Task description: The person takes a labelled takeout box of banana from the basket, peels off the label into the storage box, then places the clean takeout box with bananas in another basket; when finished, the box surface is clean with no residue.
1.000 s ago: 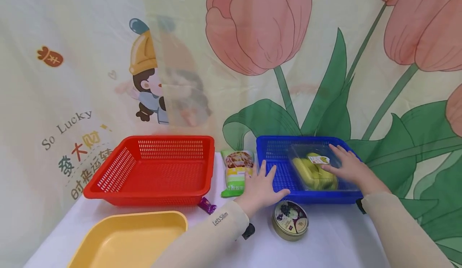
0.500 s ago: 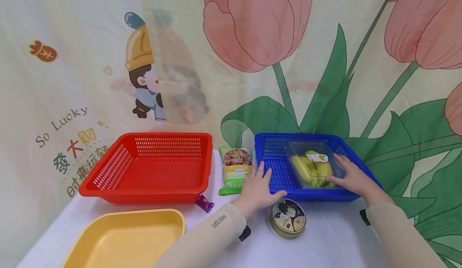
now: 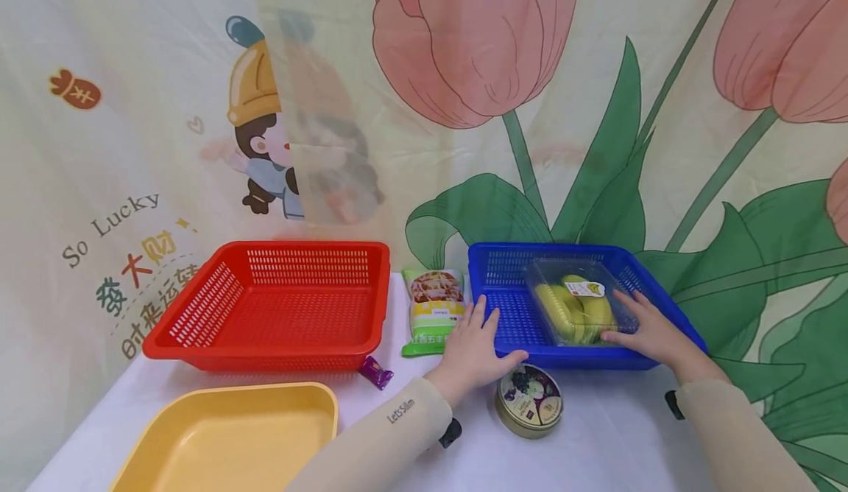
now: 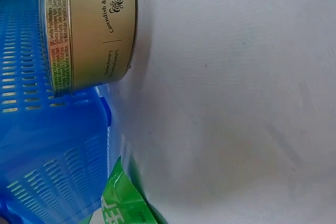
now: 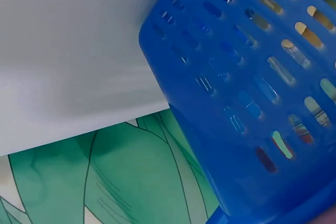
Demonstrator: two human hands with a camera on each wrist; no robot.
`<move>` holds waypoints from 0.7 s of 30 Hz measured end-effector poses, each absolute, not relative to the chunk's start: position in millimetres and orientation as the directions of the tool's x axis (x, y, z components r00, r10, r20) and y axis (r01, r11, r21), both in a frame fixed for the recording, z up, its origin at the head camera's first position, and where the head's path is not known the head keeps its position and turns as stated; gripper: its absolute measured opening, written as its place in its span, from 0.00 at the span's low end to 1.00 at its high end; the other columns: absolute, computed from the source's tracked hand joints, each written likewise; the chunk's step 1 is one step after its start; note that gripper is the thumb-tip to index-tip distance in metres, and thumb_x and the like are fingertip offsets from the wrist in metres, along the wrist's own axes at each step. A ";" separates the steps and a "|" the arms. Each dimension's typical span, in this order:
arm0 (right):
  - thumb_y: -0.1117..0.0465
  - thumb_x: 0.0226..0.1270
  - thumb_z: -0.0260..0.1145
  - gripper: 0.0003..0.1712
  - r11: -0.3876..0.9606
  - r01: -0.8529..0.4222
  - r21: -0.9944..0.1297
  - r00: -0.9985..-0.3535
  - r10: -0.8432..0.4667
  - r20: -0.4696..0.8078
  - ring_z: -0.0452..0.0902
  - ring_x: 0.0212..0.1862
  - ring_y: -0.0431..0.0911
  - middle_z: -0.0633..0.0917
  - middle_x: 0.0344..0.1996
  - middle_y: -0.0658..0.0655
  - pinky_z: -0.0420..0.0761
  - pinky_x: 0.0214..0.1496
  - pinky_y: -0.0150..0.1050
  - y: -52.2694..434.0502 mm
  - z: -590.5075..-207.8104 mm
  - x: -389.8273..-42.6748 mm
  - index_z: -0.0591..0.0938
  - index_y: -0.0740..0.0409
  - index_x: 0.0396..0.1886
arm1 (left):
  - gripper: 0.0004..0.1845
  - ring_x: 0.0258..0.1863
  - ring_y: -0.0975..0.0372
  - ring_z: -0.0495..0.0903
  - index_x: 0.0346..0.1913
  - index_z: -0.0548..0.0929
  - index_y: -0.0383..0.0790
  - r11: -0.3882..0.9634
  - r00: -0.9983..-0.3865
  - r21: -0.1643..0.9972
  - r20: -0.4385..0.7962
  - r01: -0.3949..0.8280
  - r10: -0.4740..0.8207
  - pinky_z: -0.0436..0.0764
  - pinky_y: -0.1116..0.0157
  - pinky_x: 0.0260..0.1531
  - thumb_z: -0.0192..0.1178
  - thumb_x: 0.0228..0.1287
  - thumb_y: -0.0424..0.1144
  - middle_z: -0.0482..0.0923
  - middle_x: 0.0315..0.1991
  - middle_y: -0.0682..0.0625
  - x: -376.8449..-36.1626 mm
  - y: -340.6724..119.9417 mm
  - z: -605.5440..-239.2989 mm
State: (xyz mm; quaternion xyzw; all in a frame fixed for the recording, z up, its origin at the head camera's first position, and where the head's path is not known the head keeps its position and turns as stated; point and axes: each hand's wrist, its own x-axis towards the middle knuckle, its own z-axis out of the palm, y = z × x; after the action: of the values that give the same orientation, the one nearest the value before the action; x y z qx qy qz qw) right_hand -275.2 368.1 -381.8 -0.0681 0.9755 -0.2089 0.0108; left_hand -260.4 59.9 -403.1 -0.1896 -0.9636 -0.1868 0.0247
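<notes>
In the head view, a clear plastic box (image 3: 545, 297) of yellow-green fruit lies tilted in the blue basket (image 3: 500, 348). My right hand (image 3: 652, 334) is at the box's right side, thumb and fingers apart; whether they touch it cannot be told. My left hand (image 3: 469, 345) is spread by the basket's front left corner, holding nothing. Just in front of its thumb stands a round candy tin (image 3: 528, 401), whose gold side (image 4: 102, 24) shows in the left wrist view. Beside the left fingers lies a green food packet (image 3: 433, 311). Neither hand shows clearly in the wrist views.
A red basket (image 3: 301, 322) stands at the left, with a yellow tray (image 3: 232, 440) in front of it. A small purple wrapped candy (image 3: 376, 373) lies by the red basket's front right corner. Behind everything hangs a printed curtain (image 3: 464, 175).
My right hand has come down from over the fruit box's lid to its right side. The left hand has stayed nearly in place. The head view has shifted slightly.
</notes>
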 end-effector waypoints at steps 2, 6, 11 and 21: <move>0.40 0.53 0.64 0.55 0.905 -0.121 -0.408 -0.991 -0.132 0.000 0.43 0.59 0.81 0.42 0.63 0.84 0.56 0.50 0.76 368.7 -382.0 -274.5 0.49 0.67 0.69 | 0.46 0.71 0.51 0.45 0.69 0.57 0.46 0.857 -0.926 0.352 0.123 0.376 0.356 0.58 0.51 0.66 0.44 0.53 0.72 0.41 0.73 0.46 -260.2 60.0 -403.1; 0.39 0.53 0.64 0.54 0.905 -0.101 -0.413 -0.993 -0.119 -0.018 0.40 0.59 0.82 0.39 0.62 0.85 0.56 0.49 0.77 369.8 -382.0 -273.8 0.53 0.68 0.67 | 0.46 0.71 0.51 0.46 0.69 0.57 0.46 0.861 -0.926 0.340 0.129 0.378 0.356 0.59 0.52 0.66 0.43 0.53 0.72 0.42 0.73 0.47 -260.1 60.2 -403.8; 0.38 0.53 0.63 0.53 0.911 -0.090 -0.402 -0.993 -0.111 -0.031 0.42 0.59 0.82 0.43 0.62 0.86 0.56 0.49 0.76 371.4 -383.7 -274.2 0.56 0.69 0.66 | 0.46 0.71 0.51 0.48 0.69 0.57 0.47 0.865 -0.926 0.331 0.125 0.378 0.357 0.59 0.53 0.66 0.43 0.53 0.73 0.42 0.73 0.47 -260.1 61.8 -404.3; 0.37 0.52 0.63 0.53 0.916 -0.094 -0.390 -0.995 -0.104 -0.006 0.44 0.59 0.81 0.46 0.62 0.84 0.56 0.51 0.76 371.0 -386.1 -276.8 0.57 0.69 0.66 | 0.46 0.70 0.52 0.52 0.69 0.57 0.47 0.863 -0.926 0.337 0.135 0.378 0.353 0.59 0.53 0.66 0.42 0.53 0.73 0.42 0.73 0.47 -260.7 60.6 -405.8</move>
State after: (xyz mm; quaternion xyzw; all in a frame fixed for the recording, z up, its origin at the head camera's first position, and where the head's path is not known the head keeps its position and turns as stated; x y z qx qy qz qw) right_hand -276.8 371.0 -386.1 -0.0505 0.9787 -0.1985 0.0132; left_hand -260.7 60.6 -405.8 -0.1894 -0.9644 -0.1814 0.0342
